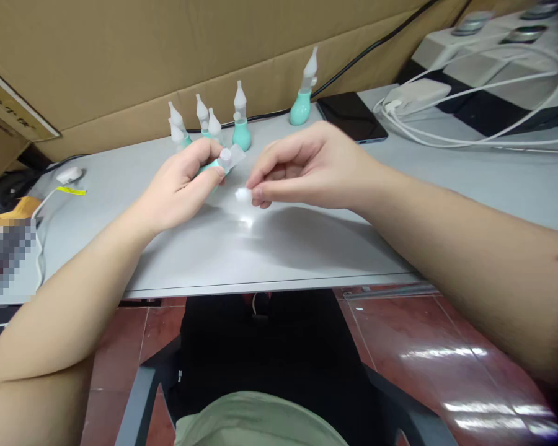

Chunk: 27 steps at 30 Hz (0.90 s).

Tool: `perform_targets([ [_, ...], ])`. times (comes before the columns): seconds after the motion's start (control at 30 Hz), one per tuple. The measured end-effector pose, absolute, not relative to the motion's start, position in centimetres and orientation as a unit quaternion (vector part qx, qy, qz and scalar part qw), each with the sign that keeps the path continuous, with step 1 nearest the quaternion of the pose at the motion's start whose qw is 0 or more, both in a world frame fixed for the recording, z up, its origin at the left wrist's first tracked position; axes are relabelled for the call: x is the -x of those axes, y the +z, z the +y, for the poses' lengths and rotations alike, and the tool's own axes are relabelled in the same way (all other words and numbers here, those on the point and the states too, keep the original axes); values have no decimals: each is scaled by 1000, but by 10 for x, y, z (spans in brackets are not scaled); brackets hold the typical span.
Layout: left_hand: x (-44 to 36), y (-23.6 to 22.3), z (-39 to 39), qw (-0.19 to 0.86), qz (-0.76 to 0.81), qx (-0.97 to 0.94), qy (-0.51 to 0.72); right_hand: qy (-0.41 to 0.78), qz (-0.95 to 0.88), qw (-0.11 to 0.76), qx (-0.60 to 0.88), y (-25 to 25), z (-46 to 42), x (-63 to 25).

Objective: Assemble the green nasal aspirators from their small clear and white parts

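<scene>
My left hand (181, 183) is closed around a nasal aspirator (231, 159) with a teal bulb and a clear tube. The bulb is mostly covered by my fingers, and the tube points up to the right with no white tip on it. Just right of it, my right hand (309, 167) pinches a small white piece (242, 196) between thumb and fingertips; its exact shape is blurred. The two parts are apart, both above the grey table (279, 241). Behind my hands stand more aspirators with white tips, among them one aspirator (242, 133) and another aspirator (301, 105) farther right.
A dark phone or tablet (352, 116) lies behind my right wrist. White cables (469, 144) and a white adapter (418, 94) lie at the right, beside grey-white equipment (483, 52). Cardboard (144, 56) walls the back. At left is a white cable end (70, 174).
</scene>
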<state>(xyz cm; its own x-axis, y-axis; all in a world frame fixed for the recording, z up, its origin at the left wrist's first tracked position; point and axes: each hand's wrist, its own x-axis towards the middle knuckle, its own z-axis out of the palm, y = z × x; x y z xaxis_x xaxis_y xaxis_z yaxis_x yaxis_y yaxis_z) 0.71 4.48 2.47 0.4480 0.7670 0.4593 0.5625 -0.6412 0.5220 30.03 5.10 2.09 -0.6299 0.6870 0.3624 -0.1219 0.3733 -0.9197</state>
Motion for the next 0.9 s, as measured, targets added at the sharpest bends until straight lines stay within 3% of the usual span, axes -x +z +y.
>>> perform_targets([
  [0.17,-11,35,33,165,399,-845,315,490,-686,510,171,27,53,-301],
  [0.3,-13,36,30,156,392,-856,300,460,-675,548,182,26,57,-299],
  [0.9,-18,38,24,143,379,-868,287,415,-720,522,192,20,61,-300],
])
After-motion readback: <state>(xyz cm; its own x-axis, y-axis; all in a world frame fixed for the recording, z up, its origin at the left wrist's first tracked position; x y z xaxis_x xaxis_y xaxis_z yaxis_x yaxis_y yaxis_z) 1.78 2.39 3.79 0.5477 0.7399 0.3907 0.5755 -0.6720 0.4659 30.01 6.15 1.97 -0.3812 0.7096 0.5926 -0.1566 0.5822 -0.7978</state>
